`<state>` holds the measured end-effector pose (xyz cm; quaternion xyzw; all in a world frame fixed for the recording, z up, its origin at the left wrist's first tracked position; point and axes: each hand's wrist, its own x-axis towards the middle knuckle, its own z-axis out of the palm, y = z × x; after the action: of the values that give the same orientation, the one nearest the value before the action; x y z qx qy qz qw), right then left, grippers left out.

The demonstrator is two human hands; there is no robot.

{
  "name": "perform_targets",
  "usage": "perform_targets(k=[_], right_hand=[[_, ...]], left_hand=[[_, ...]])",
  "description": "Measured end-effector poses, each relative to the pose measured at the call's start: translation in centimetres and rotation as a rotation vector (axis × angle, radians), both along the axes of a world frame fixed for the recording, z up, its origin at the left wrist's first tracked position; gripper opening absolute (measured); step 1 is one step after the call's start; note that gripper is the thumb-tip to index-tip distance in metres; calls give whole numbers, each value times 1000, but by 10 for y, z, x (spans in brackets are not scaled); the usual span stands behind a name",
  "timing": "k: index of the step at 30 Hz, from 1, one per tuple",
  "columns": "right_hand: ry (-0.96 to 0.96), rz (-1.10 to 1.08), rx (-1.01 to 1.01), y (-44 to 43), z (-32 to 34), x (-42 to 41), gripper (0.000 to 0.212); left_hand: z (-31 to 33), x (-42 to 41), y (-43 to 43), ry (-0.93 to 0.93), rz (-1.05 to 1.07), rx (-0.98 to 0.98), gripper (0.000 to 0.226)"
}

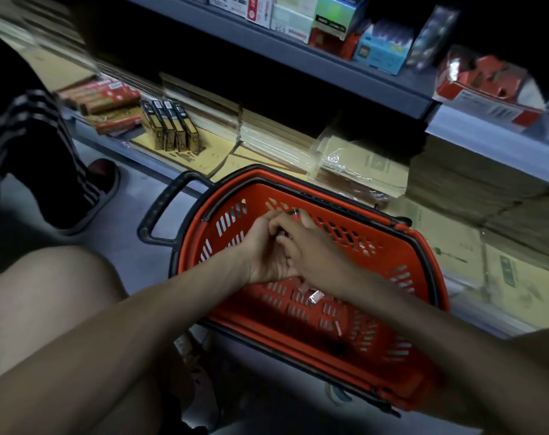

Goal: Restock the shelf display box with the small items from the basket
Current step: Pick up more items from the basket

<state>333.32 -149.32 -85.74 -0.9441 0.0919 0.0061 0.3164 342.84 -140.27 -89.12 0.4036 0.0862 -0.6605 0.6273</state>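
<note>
Right over the middle of the basket, both hands are bunched up together. The right hand [310,246] has its fingertips [302,221] closed on a small red item [295,214] with a silvery end, which pokes up just past them. The left hand [263,246] is curled tight against the right one, knuckles touching. Can't tell if it's got anything inside, too blurry and dark.

Below the wrists, on the basket floor, I count two loose items [315,296], little shiny-wrapped rectangles, lying apart from each other.

The basket [423,277] is one red plastic oval-ish tub with slotted walls and floor, a black rim and a black loop handle [160,211] sticking out the far-left end. It sits on a grey floor, just in front of the bottom shelf.

On that shelf there are four dark upright packs [169,127] side by side, a pile of flat red boxes [103,102] to their left, and brown paper envelopes in clear crinkly wrap [361,164] to the right. The grey metal shelf above [329,67] carries mixed cardboard boxes.
</note>
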Motion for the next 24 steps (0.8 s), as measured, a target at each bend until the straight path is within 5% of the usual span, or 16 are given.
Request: perform_targets(k=[6, 11, 16, 20, 24], right_hand=[[-14, 9, 111, -10, 17, 4, 64], [-74, 32, 121, -18, 13, 5, 54], [-283, -247, 314, -44, -26, -2, 22], [84, -180, -16, -89, -132, -26, 20], [651, 71, -318, -112, -221, -45, 71]], left_hand=[[12, 16, 6, 2, 122, -63, 44], [9, 25, 13, -52, 120, -55, 38], [11, 36, 15, -20, 183, -55, 17], [2, 40, 18, -58, 155, 15, 17], [-13, 40, 24, -103, 80, 88, 20]])
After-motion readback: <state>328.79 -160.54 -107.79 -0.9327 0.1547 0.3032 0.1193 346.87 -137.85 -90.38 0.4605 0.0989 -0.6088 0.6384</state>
